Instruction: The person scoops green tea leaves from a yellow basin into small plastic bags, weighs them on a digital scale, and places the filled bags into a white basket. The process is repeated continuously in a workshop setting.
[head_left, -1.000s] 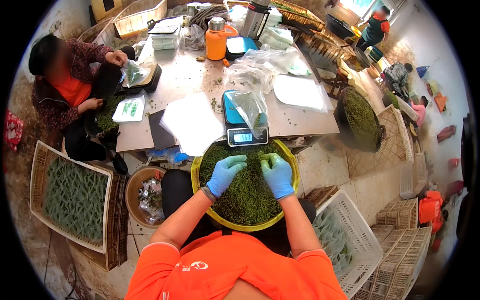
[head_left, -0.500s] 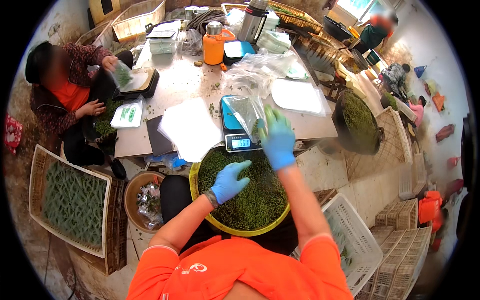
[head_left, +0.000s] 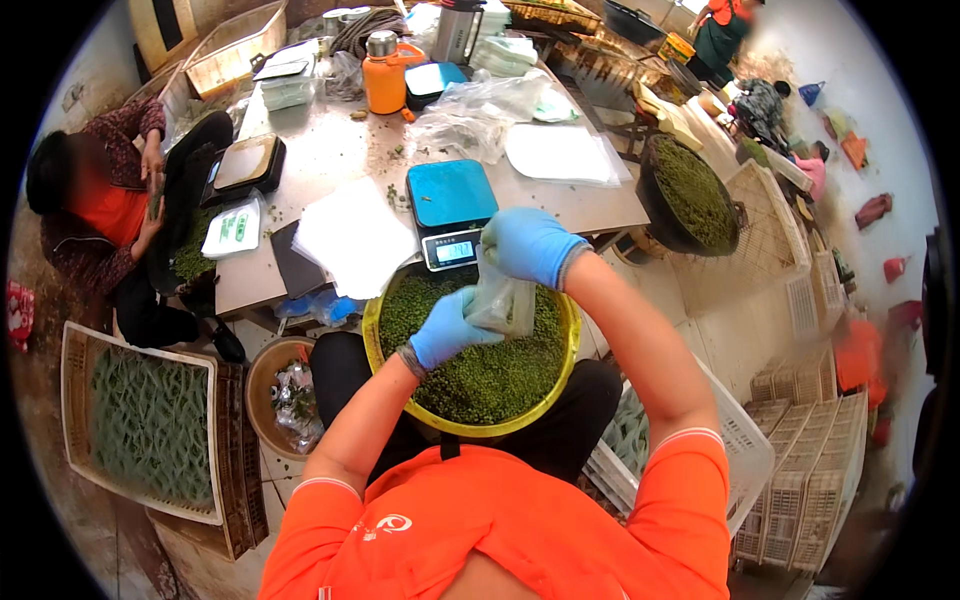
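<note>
A clear plastic bag (head_left: 505, 302) hangs over a yellow-rimmed basin (head_left: 573, 350) full of small green sprouts (head_left: 500, 385). Gloved in blue, my right hand (head_left: 530, 246) is closed on the bag's top. My left hand (head_left: 446, 330), also in a blue glove, grips the bag's lower left side, its fingers partly hidden. What lies inside the bag is hard to make out. Just beyond my hands, on the table's near edge, stands a digital scale (head_left: 450, 194) with a bare blue pan and a lit display.
White sheets (head_left: 357, 236) lie left of the scale; loose plastic bags (head_left: 470, 115) and an orange flask (head_left: 384, 80) are behind. A person (head_left: 110, 205) sits at left. Crates of filled bags (head_left: 150, 425) flank me, with a brown bucket (head_left: 268, 385) and dark sprout bowl (head_left: 690, 195) nearby.
The bag has left the scale and come over the basin. My right hand has drawn back with it, and my left hand has closed on its side. The view has shifted.
</note>
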